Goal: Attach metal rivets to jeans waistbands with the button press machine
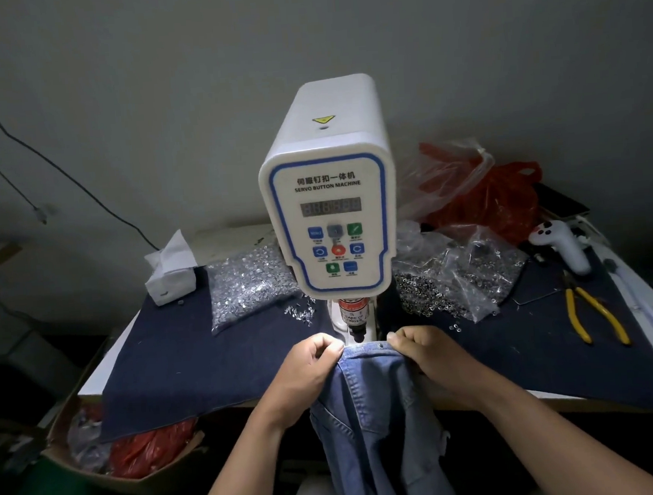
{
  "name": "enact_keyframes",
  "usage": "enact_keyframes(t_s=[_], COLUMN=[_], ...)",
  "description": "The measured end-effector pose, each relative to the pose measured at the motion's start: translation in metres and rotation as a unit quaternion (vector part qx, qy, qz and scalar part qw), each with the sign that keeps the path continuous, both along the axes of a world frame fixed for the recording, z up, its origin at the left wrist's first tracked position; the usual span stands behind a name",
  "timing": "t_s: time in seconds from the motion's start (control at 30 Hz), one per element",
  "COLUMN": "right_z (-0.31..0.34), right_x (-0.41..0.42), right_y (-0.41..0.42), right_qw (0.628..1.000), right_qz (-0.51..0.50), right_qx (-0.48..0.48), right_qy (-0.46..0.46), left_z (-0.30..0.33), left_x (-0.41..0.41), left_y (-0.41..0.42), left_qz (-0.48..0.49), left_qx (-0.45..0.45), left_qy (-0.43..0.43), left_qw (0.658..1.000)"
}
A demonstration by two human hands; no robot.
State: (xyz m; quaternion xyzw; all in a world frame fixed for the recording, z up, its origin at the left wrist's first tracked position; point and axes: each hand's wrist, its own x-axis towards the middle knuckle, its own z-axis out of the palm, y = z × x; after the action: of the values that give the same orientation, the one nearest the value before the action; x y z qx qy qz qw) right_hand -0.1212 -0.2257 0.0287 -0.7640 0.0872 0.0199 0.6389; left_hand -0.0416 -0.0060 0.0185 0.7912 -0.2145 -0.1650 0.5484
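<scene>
Jeans waistband (365,351) | both hands' fingers (324,346) pinching it | machine (330,208) label: "SERVO BUTTON MACHINE"

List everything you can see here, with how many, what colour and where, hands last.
white servo button machine: one, table centre
blue denim jeans: one, waistband under the press
dark navy cloth: one, covers the table
clear bags of metal rivets: several, silvery, either side of the machine
white tissue pack: one, back left
yellow-handled pliers: one, right
red plastic bag: one, back right
left hand: grips the waistband
right hand: grips the waistband
</scene>
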Motion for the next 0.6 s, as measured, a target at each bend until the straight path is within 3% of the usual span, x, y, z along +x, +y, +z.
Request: enact_keyframes(t_s=[0.43, 0.6], right_z=[-0.01, -0.01], right_x=[0.003, 0.002], right_y=[0.0, -0.001], right_qw=[0.996, 0.998], right_qz=[-0.023, -0.02], right_qx=[0.078, 0.049], right_qy=[0.034, 0.018], left_z=[-0.001, -0.004], left_x=[-0.002, 0.0], left_y=[-0.004, -0.005], left_qz=[-0.006, -0.008], left_qx=[-0.017, -0.017], left_qy=[-0.004, 0.003], left_qw=[1.0, 1.0])
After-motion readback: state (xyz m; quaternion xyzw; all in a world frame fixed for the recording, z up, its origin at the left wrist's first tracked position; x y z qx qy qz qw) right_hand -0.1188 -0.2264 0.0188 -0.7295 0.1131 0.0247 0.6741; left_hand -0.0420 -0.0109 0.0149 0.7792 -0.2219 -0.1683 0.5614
